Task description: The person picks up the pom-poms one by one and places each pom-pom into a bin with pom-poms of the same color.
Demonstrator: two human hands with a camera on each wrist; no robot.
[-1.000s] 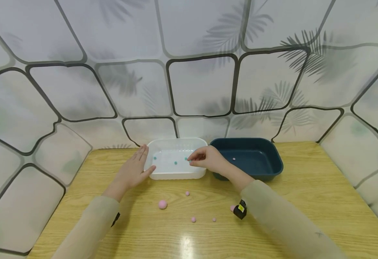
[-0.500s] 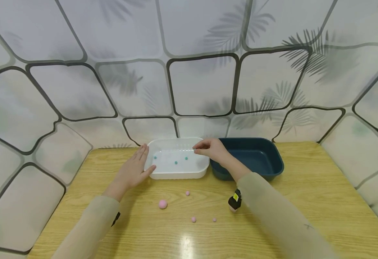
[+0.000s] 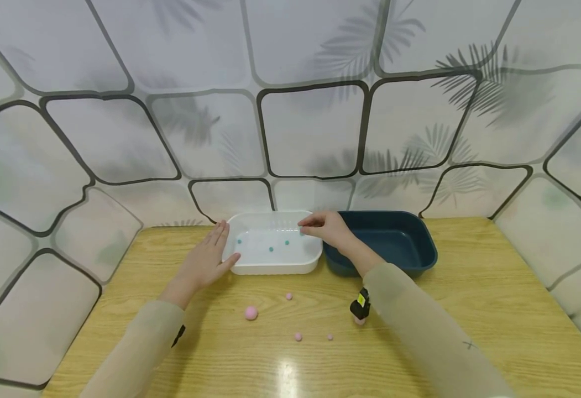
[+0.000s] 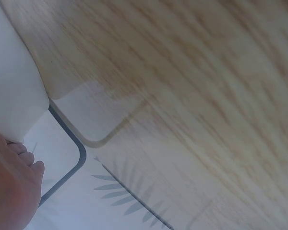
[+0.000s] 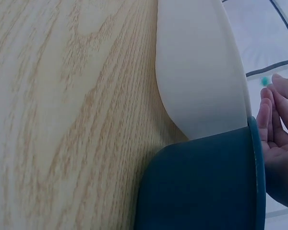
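Note:
My right hand (image 3: 331, 231) is over the right end of a white tray (image 3: 274, 270). Thumb and fingertips pinch a small teal bead (image 5: 265, 81), plainest in the right wrist view. Several other teal beads, one of them a middle bead (image 3: 271, 249), lie on the tray's floor. With fingers extended, my left hand (image 3: 205, 262) rests against the tray's left rim; the left wrist view catches only part of that hand (image 4: 14, 182) beside the tray's white wall (image 4: 14, 72).
A dark blue basin (image 3: 397, 243) adjoins the tray on the right, partly behind my right forearm. On the wooden table (image 3: 210, 354) in front lie several pink balls, the largest pink ball (image 3: 251, 313) at left. One pink ball (image 3: 359, 321) is partly covered by the wrist camera. A patterned backdrop (image 3: 310, 132) stands behind.
My right hand has lifted from the tray's floor and shifted slightly right with the teal bead. A pink bead seen earlier in the basin is out of sight now. The left hand has stayed put.

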